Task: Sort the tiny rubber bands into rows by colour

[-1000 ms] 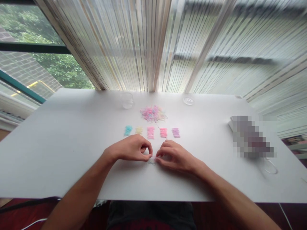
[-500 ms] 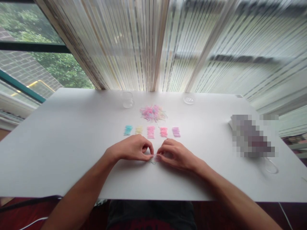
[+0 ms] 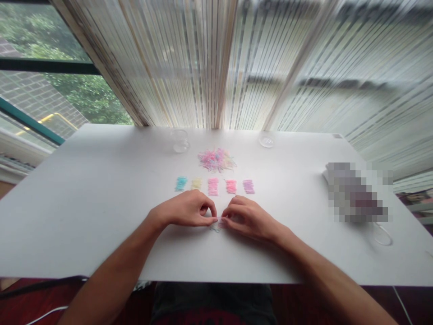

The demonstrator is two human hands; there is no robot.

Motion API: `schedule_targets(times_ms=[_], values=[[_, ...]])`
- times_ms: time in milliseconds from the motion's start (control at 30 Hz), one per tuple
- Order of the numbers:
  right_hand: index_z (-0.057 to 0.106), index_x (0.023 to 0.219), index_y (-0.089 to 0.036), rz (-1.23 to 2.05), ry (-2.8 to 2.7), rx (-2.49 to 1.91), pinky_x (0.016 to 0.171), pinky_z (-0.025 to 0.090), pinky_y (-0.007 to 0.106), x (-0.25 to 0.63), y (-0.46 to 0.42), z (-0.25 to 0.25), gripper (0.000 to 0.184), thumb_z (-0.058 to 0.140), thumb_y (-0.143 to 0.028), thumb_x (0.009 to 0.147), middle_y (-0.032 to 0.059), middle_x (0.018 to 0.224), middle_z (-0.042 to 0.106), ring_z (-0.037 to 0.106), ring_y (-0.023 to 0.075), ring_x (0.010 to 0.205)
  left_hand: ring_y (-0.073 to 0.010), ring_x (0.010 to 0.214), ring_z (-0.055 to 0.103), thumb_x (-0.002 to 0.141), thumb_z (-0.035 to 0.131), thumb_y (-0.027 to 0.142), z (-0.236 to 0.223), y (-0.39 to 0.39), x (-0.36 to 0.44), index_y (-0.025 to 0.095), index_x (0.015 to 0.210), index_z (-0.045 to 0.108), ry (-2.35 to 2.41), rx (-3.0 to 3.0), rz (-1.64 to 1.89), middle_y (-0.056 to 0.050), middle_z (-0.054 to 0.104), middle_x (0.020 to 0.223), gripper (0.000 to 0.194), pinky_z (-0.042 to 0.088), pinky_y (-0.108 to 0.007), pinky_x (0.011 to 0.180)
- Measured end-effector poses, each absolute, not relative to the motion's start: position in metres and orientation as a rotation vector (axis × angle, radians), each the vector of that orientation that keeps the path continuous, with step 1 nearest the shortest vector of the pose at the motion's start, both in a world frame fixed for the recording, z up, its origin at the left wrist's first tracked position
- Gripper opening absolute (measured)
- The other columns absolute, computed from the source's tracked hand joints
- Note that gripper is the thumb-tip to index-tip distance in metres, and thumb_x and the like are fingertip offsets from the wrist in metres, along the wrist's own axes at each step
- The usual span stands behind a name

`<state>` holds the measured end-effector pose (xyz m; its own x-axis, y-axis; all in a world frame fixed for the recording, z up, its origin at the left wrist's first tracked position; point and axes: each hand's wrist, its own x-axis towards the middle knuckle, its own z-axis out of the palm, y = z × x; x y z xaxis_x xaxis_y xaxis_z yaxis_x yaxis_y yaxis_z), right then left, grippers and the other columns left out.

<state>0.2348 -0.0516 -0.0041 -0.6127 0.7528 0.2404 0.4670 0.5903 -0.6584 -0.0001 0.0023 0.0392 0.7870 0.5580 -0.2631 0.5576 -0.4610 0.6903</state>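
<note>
My left hand (image 3: 192, 209) is closed, thumb and forefinger pinched on a tiny pale elastic band just above the white table. Facing it, my right hand (image 3: 246, 217) is closed too, its fingertips at a faint pinkish band; the exact grip is too small to make out. Below the fingertips lie a few loose light-coloured bands (image 3: 214, 229). Beyond my hands, small bands form a row of neat stacks: turquoise (image 3: 181, 183), yellow (image 3: 196, 183), pink (image 3: 213, 186), coral pink (image 3: 231, 186) and purple (image 3: 248, 186). Behind them is a mixed heap of bands (image 3: 217, 160).
A clear plastic jar (image 3: 180, 141) stands at the back left of the heap, and a clear round lid (image 3: 266, 142) at the back right. A blurred-out object (image 3: 353, 194) with a white loop lies on the right. The white table (image 3: 84, 203) meets a curtained window.
My fingertips have shifted very slightly, the left ones a little to the right. The small bands beneath them show a bit more clearly. The stacks and heap are unchanged.
</note>
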Motion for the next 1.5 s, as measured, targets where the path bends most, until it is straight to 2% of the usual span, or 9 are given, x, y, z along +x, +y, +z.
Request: schedule_targets(times_ms=[433, 867, 1333, 1500], values=[[0.071, 0.092, -0.021, 0.716, -2.261, -0.922, 0.069, 0.048, 0.029, 0.2343, -0.0502, -0.0057, 0.01, 0.062, -0.023, 0.095, 0.0047, 0.084, 0.065, 0.059, 0.0176, 0.078, -0.0091, 0.051, 0.043, 0.079, 0.066, 0.028, 0.0375, 0.0009, 0.0022, 0.02, 0.085, 0.078, 0.838, 2.176, -0.053, 0.005, 0.047, 0.056, 0.015, 0.032, -0.021, 0.053], [0.069, 0.09, -0.019, 0.583, -2.163, -0.905, 0.067, 0.049, 0.027, 0.2332, -0.0495, -0.008, 0.008, 0.063, -0.021, 0.094, 0.0036, 0.081, 0.063, 0.059, 0.0153, 0.073, -0.0079, 0.05, 0.04, 0.084, 0.061, 0.025, 0.037, -0.0003, 0.0025, 0.017, 0.086, 0.066, 0.831, 2.2, 0.164, 0.008, 0.043, 0.053, 0.009, 0.033, -0.02, 0.053], [0.068, 0.088, -0.019, 0.537, -2.156, -0.953, 0.065, 0.047, 0.027, 0.236, -0.0483, -0.0057, 0.008, 0.061, -0.017, 0.091, 0.0029, 0.079, 0.062, 0.058, 0.0151, 0.071, -0.0082, 0.052, 0.044, 0.08, 0.065, 0.023, 0.0355, 0.0007, 0.0002, 0.019, 0.085, 0.073, 0.845, 2.229, 0.048, 0.007, 0.048, 0.057, 0.011, 0.032, -0.02, 0.053], [0.068, 0.088, -0.02, 0.555, -2.174, -0.983, 0.066, 0.047, 0.027, 0.2383, -0.0474, -0.0062, 0.008, 0.062, -0.017, 0.091, 0.0027, 0.079, 0.062, 0.058, 0.0152, 0.072, -0.0085, 0.052, 0.043, 0.082, 0.069, 0.033, 0.0355, 0.003, -0.0031, 0.02, 0.09, 0.075, 0.849, 2.239, 0.053, 0.007, 0.046, 0.056, 0.016, 0.032, -0.02, 0.054]])
